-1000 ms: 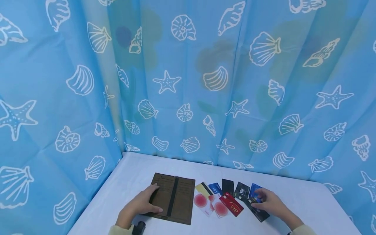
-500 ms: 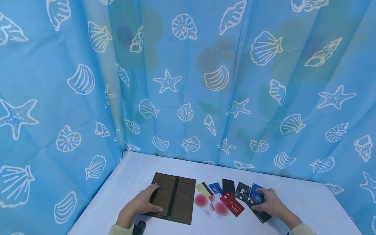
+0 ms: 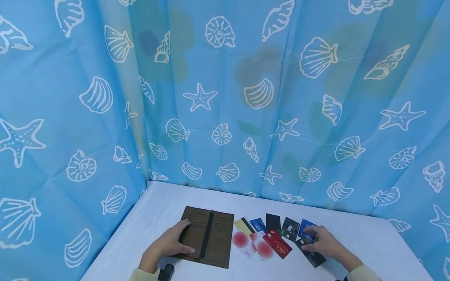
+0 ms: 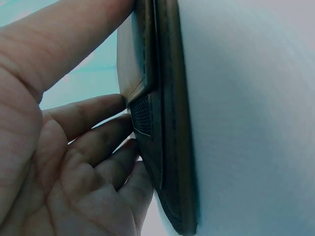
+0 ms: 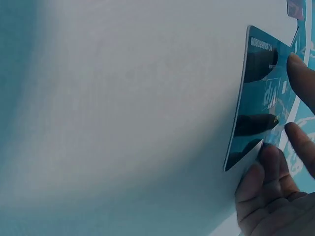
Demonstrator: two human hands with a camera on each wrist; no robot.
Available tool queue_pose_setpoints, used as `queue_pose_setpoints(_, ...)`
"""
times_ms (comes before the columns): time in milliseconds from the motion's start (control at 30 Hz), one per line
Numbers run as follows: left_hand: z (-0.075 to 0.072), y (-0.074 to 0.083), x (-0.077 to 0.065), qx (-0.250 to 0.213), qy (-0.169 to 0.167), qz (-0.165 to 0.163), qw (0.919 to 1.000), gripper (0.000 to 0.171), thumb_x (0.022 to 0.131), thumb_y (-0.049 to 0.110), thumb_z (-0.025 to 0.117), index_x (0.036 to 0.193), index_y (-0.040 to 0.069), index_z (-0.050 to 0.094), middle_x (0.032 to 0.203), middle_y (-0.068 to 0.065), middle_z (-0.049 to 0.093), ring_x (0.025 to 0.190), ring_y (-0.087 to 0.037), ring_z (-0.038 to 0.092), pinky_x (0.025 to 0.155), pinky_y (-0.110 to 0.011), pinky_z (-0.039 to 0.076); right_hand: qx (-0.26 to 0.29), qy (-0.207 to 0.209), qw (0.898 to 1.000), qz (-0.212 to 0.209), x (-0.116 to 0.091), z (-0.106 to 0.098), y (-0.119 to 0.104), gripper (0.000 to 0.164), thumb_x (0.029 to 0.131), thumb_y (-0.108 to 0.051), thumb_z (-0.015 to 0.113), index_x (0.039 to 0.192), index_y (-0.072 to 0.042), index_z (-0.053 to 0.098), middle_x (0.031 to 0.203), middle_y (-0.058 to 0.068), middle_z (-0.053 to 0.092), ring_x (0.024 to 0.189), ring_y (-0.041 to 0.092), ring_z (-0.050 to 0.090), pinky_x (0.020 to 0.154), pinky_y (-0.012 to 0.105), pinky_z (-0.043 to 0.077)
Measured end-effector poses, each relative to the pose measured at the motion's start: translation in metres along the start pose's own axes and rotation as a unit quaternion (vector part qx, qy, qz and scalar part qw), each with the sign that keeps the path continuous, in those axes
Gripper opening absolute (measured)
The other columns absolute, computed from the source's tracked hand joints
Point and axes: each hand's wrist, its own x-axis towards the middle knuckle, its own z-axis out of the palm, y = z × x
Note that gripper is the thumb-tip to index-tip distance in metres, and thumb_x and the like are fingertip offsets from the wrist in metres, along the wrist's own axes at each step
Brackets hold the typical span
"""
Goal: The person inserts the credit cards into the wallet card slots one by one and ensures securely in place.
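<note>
An unfolded brown wallet point(image 3: 218, 242) with card slots and a dark centre strap lies flat on the table. My left hand point(image 3: 172, 240) rests on its left side, thumb on the near part and fingertips at the left half. In the left wrist view, the fingertips touch the wallet's edge point(image 4: 170, 123). My right hand point(image 3: 323, 244) is over a dark VIP card point(image 3: 314, 258), its thumb and fingertips touching the card. Close up, the thumb and fingers sit along one side of the card point(image 5: 258, 93). A blue card point(image 3: 306, 225) lies just behind, partly covered.
Between the hands lie a red VIP card point(image 3: 277, 244), a black VIP card point(image 3: 290, 229), a plain black card point(image 3: 273, 223), a blue card point(image 3: 258, 225), a yellow striped card point(image 3: 244, 227) and white cards with pink circles point(image 3: 240, 240). A blue shell-print curtain point(image 3: 225, 117) borders the white table point(image 3: 197, 195).
Under my right fingers, the dark VIP card has slid slightly to the right and nearer to me. My left hand and the wallet stay in place.
</note>
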Motion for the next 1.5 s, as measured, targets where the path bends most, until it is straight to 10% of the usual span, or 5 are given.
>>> queue_pose_setpoints(1500, 0.000, -0.004, 0.000, -0.010, -0.004, 0.012, 0.9999, 0.097, 0.068, 0.034, 0.091, 0.146, 0.004, 0.043, 0.154, -0.023, 0.038, 0.141, -0.045, 0.037, 0.113, -0.061, 0.036, -0.005, -0.038, 0.999, 0.015, -0.010, 0.014, -0.017, 0.062, 0.063, -0.026, 0.092, 0.111, 0.000, 0.062, 0.098, 0.007, 0.066, 0.088, 0.019, 0.061, 0.083, 0.047, 0.058)
